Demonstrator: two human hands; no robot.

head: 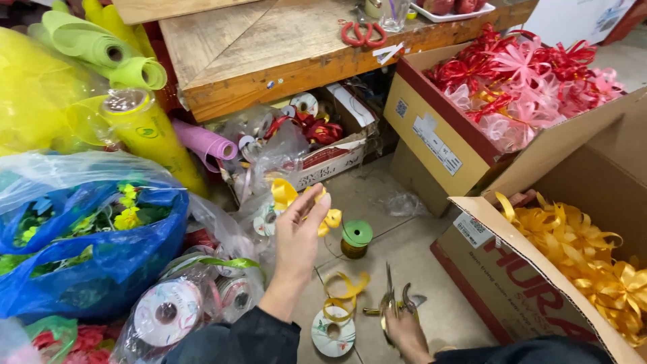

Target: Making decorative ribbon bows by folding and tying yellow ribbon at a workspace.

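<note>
Scissors [393, 301] sit clenched in my right hand [406, 331] at five o'clock; my left hand [297, 236], centre, has its grip closed on a yellow ribbon bow [322, 207], green spool [355, 238] just beside.

Bare floor strip [397, 249] passable btwn cardboard boxes [512, 283] & ribbon-spool bags [195, 296]; green spool [355, 237] blocks mid-path.

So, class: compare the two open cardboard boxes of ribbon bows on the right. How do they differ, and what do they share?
The far box holds red and pink bows; the near box holds only yellow bows. The far box sits against the wooden table, while the near box lies by the right hand. Both are open brown cardboard, heaped with finished bows.
</note>
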